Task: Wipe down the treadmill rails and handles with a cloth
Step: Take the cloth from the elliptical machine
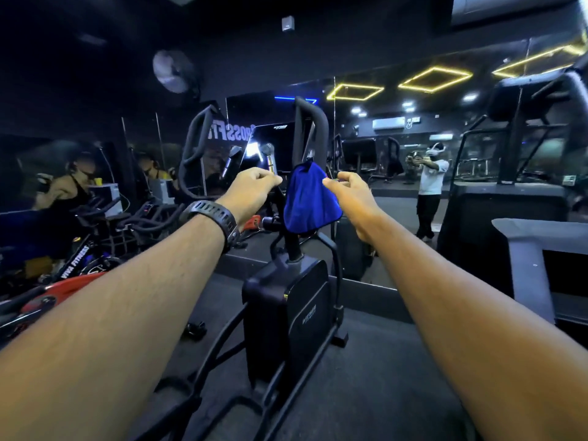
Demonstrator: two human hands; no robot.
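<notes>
A blue cloth [310, 198] hangs in front of the black exercise machine [286, 316], its top bunched against the right curved handle [313, 128]. My right hand [348, 194] pinches the cloth's right edge between thumb and fingers. My left hand [251, 192], with a black watch on the wrist, has its fingers closed at the base of a short silver handle grip [269, 155], just left of the cloth. A second silver grip [230, 160] and the left curved handle [194, 138] stand further left. The console screen [270, 144] is behind the cloth.
Spin bikes [95, 249] crowd the left side. A large dark machine [515, 192] and a grey console edge [534, 246] stand at the right. A mirror wall ahead shows a person [429, 192] in a white shirt. Dark floor [366, 393] lies around the machine's base.
</notes>
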